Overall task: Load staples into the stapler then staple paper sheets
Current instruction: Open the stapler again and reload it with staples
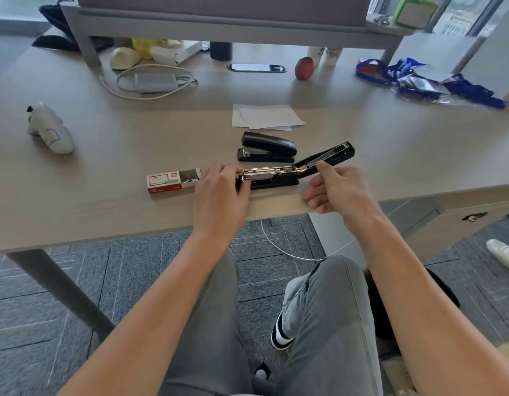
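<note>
A black stapler (279,178) lies near the desk's front edge, its lid (327,160) swung open to the right and its metal staple channel (264,172) exposed. My left hand (220,192) grips the stapler's front end with curled fingers. My right hand (336,190) has its thumb and forefinger at the open lid near the hinge, the other fingers loosely curled. A red and white staple box (173,181), partly slid open, sits just left of my left hand. A second black stapler (267,147) stands closed behind, with white paper sheets (266,117) beyond it.
A white controller (49,130) lies at the left of the desk (105,172). Farther back are a grey charger with a white cable (154,82), a red apple (304,68), and blue lanyards in plastic (427,81). A raised shelf frame (82,38) spans the back.
</note>
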The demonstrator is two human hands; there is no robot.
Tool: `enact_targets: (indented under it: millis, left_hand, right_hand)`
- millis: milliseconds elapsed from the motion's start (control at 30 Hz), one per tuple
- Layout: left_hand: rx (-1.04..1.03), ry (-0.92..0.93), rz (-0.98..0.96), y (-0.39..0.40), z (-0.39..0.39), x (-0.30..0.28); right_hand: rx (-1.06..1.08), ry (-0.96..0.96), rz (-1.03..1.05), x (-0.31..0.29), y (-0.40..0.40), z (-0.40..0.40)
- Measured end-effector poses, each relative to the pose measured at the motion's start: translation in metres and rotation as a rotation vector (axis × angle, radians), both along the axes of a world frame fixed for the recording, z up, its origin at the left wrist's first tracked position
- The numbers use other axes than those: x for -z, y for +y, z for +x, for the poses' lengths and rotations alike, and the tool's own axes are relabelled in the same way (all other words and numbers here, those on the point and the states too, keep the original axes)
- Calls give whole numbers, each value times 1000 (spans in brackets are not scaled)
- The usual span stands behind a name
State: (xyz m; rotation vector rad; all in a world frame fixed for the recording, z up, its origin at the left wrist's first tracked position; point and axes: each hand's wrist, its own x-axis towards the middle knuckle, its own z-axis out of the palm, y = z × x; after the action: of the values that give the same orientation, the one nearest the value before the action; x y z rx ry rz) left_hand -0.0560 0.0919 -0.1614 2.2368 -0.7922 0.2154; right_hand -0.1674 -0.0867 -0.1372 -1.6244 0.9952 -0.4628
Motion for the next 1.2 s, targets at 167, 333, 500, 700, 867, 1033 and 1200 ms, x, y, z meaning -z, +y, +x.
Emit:
enact_targets:
  millis: [167,333,500,700,867,1033,1200]
  left_hand:
    - [18,16,-29,15,0,-7]
    - [-42,-76,-12,47,16,-17]
    - [-176,-132,80,84,40,-12]
    - [-163,-47,155,95,56,0]
    - [-131,-9,148,96,62,5]
    - [-126,-31,142,97,61,7]
    - [-128,-26,142,99,62,9]
  right_hand:
    - [-238,-29,-116,-4,26,8]
    - [-399,-47,-423,-9,59,37]
    - [-493,-39,-732,-9,87,73]
    - [-580,10,-914,-12,107,107]
    - [-642,79,-931,-13,112,125]
    - [-698,232,-997,-17,115,137]
    - [-751,311,-1004,-24,113,142]
